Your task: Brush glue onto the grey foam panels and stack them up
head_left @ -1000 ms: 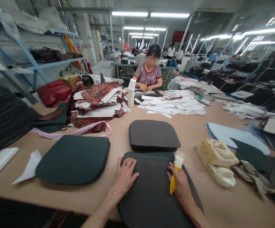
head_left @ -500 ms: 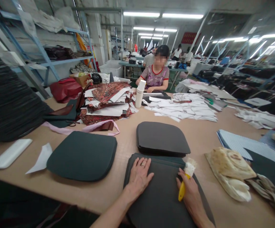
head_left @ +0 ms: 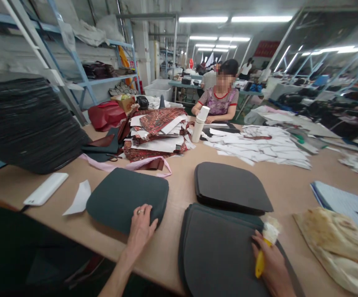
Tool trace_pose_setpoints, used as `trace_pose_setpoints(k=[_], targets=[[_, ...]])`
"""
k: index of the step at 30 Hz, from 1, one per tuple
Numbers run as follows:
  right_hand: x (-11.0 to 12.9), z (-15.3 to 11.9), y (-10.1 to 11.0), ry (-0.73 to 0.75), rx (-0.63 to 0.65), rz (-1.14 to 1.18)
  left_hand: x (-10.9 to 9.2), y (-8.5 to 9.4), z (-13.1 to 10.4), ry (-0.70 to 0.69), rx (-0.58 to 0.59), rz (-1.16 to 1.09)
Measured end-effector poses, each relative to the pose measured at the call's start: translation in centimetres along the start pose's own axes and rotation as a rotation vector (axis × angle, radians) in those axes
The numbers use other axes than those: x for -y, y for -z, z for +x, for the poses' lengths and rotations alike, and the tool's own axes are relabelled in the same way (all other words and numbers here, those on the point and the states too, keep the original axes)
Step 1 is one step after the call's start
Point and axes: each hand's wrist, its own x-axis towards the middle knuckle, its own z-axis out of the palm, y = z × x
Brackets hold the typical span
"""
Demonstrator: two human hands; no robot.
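Note:
My left hand point(head_left: 142, 226) rests on the right front part of a dark green panel stack point(head_left: 124, 198), fingers apart and holding nothing. My right hand point(head_left: 270, 258) grips a brush with a yellow handle point(head_left: 259, 264); its pale bristles point away from me. That hand lies over the right side of a large dark grey panel stack point(head_left: 219, 251), which has green edges showing at its back. Just behind it sits another stack of dark grey panels point(head_left: 231, 185) with rounded corners.
A white power bank point(head_left: 47, 189) and a paper scrap point(head_left: 79, 199) lie at left, near a tall black pile point(head_left: 27, 123). Patterned pieces point(head_left: 157, 136), a white bottle point(head_left: 199, 126) and white strips point(head_left: 262, 144) lie farther back. A stained cloth point(head_left: 333, 243) is at right. A person sits opposite.
My left hand has moved left from the large grey stack onto the green stack. My right hand still holds the brush over the grey stack. The view has turned slightly left.

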Motion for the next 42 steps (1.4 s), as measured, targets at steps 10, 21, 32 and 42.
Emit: trace_pose_setpoints(k=[10, 21, 32, 42], targets=[[2.3, 0.6, 1.8, -0.065, 0.066, 0.097, 1.8, 2.7, 2.0, 0.242, 0.099, -0.366], [14.9, 8.1, 5.4, -0.295, 0.071, 0.56, -2.8, 3.4, 2.3, 0.193, -0.208, -0.446], [25.6, 14.9, 1.1, -0.287, 0.163, 0.989, -9.9, 1.2, -4.1, 0.005, -0.182, -0.529], [19.6, 14.1, 9.1, -0.452, 0.226, 1.04, -8.3, -0.5, -10.4, 1.111, 0.319, -1.716]])
